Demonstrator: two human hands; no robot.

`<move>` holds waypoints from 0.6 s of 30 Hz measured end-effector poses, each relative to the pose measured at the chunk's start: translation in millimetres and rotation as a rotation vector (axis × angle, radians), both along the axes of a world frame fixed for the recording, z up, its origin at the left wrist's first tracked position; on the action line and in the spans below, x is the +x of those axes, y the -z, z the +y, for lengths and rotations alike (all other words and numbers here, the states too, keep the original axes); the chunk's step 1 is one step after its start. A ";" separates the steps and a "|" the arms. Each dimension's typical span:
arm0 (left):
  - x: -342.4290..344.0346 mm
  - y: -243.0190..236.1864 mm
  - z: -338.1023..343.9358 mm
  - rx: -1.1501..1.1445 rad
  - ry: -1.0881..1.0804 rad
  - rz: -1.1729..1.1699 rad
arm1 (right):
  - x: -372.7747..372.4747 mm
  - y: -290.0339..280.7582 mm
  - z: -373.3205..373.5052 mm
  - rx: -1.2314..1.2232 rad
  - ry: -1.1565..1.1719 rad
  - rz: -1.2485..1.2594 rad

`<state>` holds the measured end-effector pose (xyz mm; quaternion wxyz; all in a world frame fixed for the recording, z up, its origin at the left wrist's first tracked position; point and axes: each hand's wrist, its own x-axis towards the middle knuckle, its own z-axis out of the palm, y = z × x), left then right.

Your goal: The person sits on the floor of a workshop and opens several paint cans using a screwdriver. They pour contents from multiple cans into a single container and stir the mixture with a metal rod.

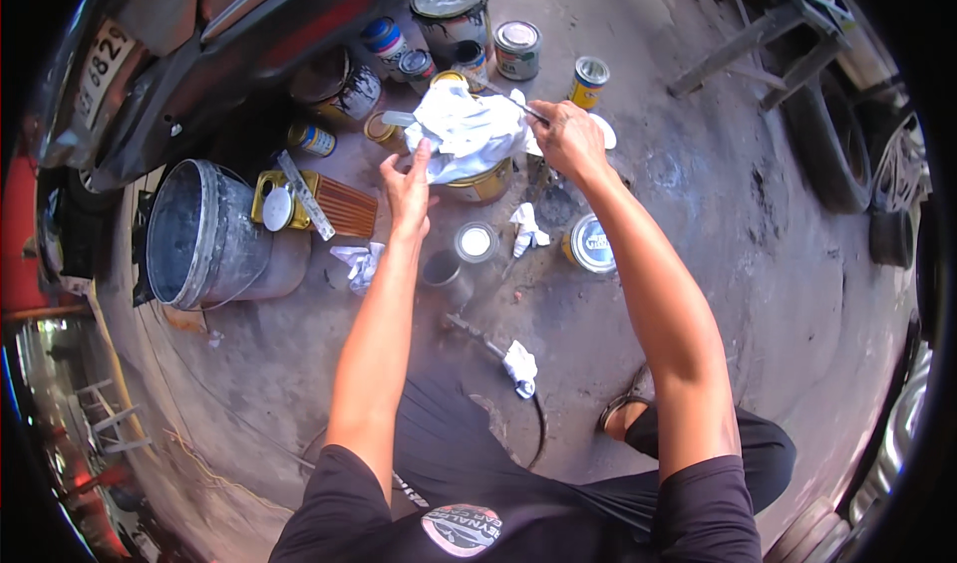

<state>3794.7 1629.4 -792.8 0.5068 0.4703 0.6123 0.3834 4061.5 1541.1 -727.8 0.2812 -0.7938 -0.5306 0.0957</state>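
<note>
A crumpled white cloth [464,130] lies over the top of a yellowish paint can [478,184] in front of me. My right hand [568,140] is closed round a thin dark stick [533,112], which slants up and left across the cloth's far edge. At the cloth's near left edge is my left hand [407,189], its fingers apart and one fingertip against the fabric. A pale, translucent strip [398,119] pokes out beside the cloth on the left. What lies under the cloth is hidden.
Several paint cans stand beyond, including a large drippy can [449,10] and a yellow can [589,82]. To the left are a grey bucket [204,234] and a rectangular tin [344,209]. A lidded can [590,244], cup [476,241] and hose [543,433] are nearer.
</note>
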 end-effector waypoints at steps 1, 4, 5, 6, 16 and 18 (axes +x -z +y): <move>2.4 5.1 7.1 -0.039 0.049 -0.004 | 2.9 0.3 14.1 -0.075 -0.058 0.016; 8.8 24.0 16.7 -0.294 0.210 -0.289 | 9.4 9.6 49.5 -0.252 -0.132 0.102; 9.2 30.1 15.9 -0.286 0.208 -0.328 | 10.4 15.6 58.5 -0.264 -0.132 0.118; 10.1 35.0 16.6 -0.268 0.219 -0.372 | 10.6 22.9 66.4 -0.291 -0.127 0.139; 9.8 8.7 -10.3 -0.205 0.044 -0.379 | -2.8 13.0 66.2 -0.305 -0.342 0.285; 9.1 -20.3 -17.0 -0.111 0.073 -0.411 | -5.0 -14.2 50.9 -0.154 -0.375 0.297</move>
